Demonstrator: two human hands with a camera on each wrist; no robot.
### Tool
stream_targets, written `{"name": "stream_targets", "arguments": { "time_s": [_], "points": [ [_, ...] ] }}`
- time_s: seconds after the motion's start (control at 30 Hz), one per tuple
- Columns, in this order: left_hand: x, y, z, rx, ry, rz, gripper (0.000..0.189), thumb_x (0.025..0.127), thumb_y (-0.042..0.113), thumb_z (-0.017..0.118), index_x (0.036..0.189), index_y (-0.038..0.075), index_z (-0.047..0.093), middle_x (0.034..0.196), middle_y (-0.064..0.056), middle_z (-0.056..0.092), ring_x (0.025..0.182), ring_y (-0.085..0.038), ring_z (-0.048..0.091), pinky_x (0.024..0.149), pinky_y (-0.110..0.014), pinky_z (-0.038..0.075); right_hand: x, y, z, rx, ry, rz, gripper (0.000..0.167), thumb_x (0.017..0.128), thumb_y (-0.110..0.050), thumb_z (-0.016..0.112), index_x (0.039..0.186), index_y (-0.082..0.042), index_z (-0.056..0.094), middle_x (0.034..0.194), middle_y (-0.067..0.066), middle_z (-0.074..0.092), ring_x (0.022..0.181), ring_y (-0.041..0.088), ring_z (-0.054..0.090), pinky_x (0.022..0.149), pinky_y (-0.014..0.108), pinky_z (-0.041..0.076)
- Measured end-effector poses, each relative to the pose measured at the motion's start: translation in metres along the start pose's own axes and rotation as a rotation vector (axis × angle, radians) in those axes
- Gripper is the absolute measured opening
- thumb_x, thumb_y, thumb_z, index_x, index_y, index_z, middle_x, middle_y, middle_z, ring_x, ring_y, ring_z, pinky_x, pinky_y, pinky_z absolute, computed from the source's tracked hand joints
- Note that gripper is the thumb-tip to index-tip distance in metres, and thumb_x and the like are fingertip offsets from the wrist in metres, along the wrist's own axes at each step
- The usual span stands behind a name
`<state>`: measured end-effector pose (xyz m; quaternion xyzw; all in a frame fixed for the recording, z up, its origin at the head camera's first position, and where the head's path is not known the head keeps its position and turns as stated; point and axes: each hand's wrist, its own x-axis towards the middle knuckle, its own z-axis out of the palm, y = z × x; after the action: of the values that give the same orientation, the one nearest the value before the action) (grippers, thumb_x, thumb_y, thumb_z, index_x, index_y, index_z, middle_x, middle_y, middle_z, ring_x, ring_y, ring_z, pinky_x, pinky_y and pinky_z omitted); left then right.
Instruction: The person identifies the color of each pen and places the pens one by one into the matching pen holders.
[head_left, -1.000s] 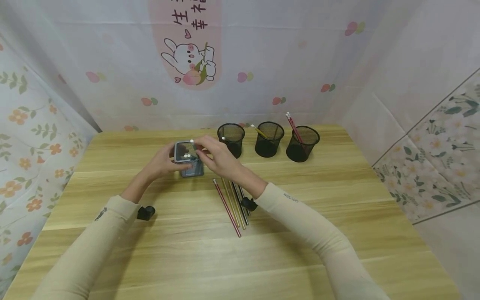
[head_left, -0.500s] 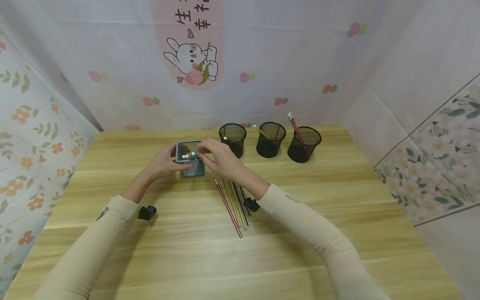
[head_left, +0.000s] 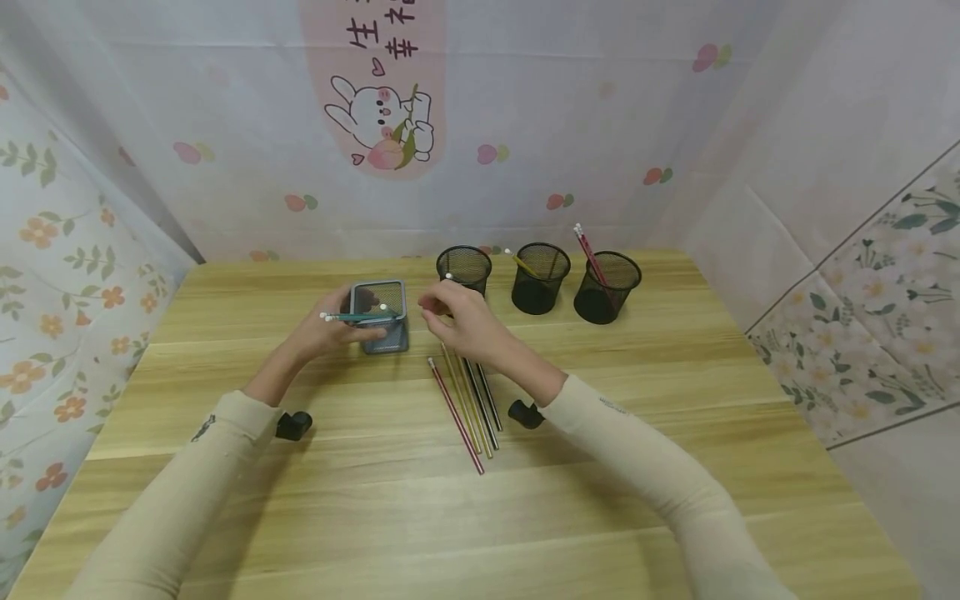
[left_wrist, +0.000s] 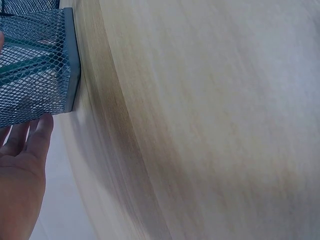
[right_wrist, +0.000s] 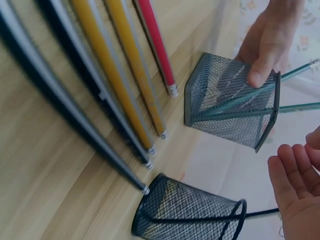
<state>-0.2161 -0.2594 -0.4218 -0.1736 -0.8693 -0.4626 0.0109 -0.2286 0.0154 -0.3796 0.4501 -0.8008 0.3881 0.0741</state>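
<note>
My left hand [head_left: 321, 327] grips a square grey mesh pencil holder [head_left: 393, 340], its thumb across the near wall and its fingers on the other side. Green pencils [head_left: 358, 317] with white ends stand in the holder and lean left over its rim. In the right wrist view two green pencils [right_wrist: 299, 107] show through the mesh. Just right of the holder, my right hand [head_left: 471, 323] hovers with loosely bent fingers and nothing in them. Below that hand lie a red pencil [head_left: 455, 417], two yellow pencils [head_left: 463, 402] and two black pencils [head_left: 487, 398].
Three round black mesh cups stand along the back: a left cup [head_left: 465, 271] with a dark pencil, a middle cup [head_left: 536, 296] with a yellow one, and a right cup [head_left: 597, 307] with red. Printed cloth [head_left: 247, 125] hangs behind the wooden table [head_left: 360, 517].
My right hand has let go of a green pencil and drawn back to the right. The green pencils have tipped left across the holder's rim. My left hand keeps its place.
</note>
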Motion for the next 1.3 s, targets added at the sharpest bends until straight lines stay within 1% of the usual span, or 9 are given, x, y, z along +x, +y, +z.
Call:
{"name": "stream_targets", "arguments": {
  "time_s": [0.23, 0.43, 0.7, 0.83, 0.97, 1.07, 1.2, 1.23, 1.3],
  "points": [
    [0.001, -0.002, 0.001, 0.004, 0.001, -0.013, 0.064, 0.08, 0.007, 0.089, 0.13, -0.009, 0.052, 0.127, -0.027, 0.061, 0.113, -0.041, 0.06, 0.094, -0.056, 0.049, -0.01, 0.009, -0.012, 0.051, -0.011, 0.08, 0.01, 0.099, 0.0, 0.063, 0.108, 0.003, 0.066, 0.103, 0.01, 0.063, 0.089, 0.017, 0.065, 0.08, 0.023, 0.054],
    [0.0, 0.0, 0.0, 0.016, -0.008, 0.005, 0.062, 0.081, 0.011, 0.089, 0.128, -0.008, 0.053, 0.125, -0.024, 0.063, 0.113, -0.038, 0.061, 0.094, -0.054, 0.049, -0.019, 0.016, -0.02, 0.024, -0.014, 0.125, 0.01, 0.099, -0.001, 0.064, 0.106, 0.006, 0.067, 0.099, 0.01, 0.064, 0.086, 0.018, 0.065, 0.077, 0.024, 0.055],
    [0.0, 0.001, 0.0, 0.05, -0.01, 0.004, 0.06, 0.081, 0.013, 0.089, 0.126, -0.007, 0.054, 0.125, -0.022, 0.064, 0.113, -0.037, 0.061, 0.095, -0.053, 0.049, -0.029, 0.022, -0.028, -0.009, -0.025, 0.227, 0.005, 0.097, -0.003, 0.067, 0.101, -0.001, 0.067, 0.096, 0.008, 0.066, 0.085, 0.018, 0.066, 0.075, 0.027, 0.057],
    [0.0, 0.001, -0.001, 0.049, -0.009, 0.0, 0.059, 0.082, 0.013, 0.089, 0.126, -0.006, 0.055, 0.125, -0.021, 0.064, 0.113, -0.037, 0.061, 0.096, -0.053, 0.049, -0.034, 0.027, -0.029, -0.041, -0.047, 0.28, 0.006, 0.096, -0.004, 0.069, 0.1, -0.001, 0.066, 0.097, 0.009, 0.067, 0.085, 0.019, 0.067, 0.076, 0.03, 0.056],
    [0.0, 0.002, 0.0, 0.044, -0.01, 0.008, 0.058, 0.082, 0.013, 0.088, 0.125, -0.006, 0.055, 0.126, -0.022, 0.064, 0.114, -0.037, 0.061, 0.096, -0.054, 0.049, -0.039, 0.032, -0.03, -0.073, -0.072, 0.337, 0.005, 0.095, -0.005, 0.069, 0.098, -0.002, 0.067, 0.092, 0.008, 0.068, 0.083, 0.02, 0.067, 0.076, 0.032, 0.056],
    [0.0, 0.002, 0.0, 0.034, -0.011, 0.016, 0.059, 0.082, 0.013, 0.088, 0.125, -0.007, 0.054, 0.126, -0.023, 0.064, 0.114, -0.038, 0.06, 0.096, -0.055, 0.048, -0.043, 0.035, -0.03, -0.096, -0.11, 0.387, 0.008, 0.096, -0.008, 0.069, 0.1, -0.001, 0.068, 0.089, 0.006, 0.068, 0.081, 0.02, 0.068, 0.074, 0.033, 0.056],
    [0.0, 0.001, 0.0, 0.029, -0.01, 0.016, 0.059, 0.081, 0.012, 0.089, 0.125, -0.007, 0.054, 0.125, -0.023, 0.064, 0.114, -0.038, 0.06, 0.096, -0.055, 0.048, -0.047, 0.037, -0.031, -0.111, -0.173, 0.439, 0.013, 0.096, -0.011, 0.069, 0.102, -0.001, 0.067, 0.09, 0.005, 0.067, 0.082, 0.019, 0.067, 0.075, 0.035, 0.055],
    [0.0, 0.001, 0.0, 0.03, -0.01, 0.016, 0.059, 0.081, 0.012, 0.089, 0.125, -0.008, 0.054, 0.125, -0.023, 0.064, 0.113, -0.038, 0.06, 0.095, -0.055, 0.048, -0.049, 0.038, -0.031, -0.115, -0.186, 0.446, 0.013, 0.096, -0.012, 0.069, 0.102, 0.0, 0.067, 0.09, 0.005, 0.068, 0.082, 0.019, 0.066, 0.078, 0.036, 0.054],
    [0.0, 0.002, 0.0, 0.038, -0.01, 0.015, 0.059, 0.081, 0.012, 0.089, 0.125, -0.008, 0.054, 0.125, -0.023, 0.064, 0.113, -0.038, 0.061, 0.095, -0.055, 0.049, -0.05, 0.039, -0.03, -0.114, -0.204, 0.464, 0.013, 0.096, -0.012, 0.07, 0.101, 0.0, 0.066, 0.089, 0.006, 0.067, 0.082, 0.019, 0.065, 0.078, 0.037, 0.053]
  ]
}}
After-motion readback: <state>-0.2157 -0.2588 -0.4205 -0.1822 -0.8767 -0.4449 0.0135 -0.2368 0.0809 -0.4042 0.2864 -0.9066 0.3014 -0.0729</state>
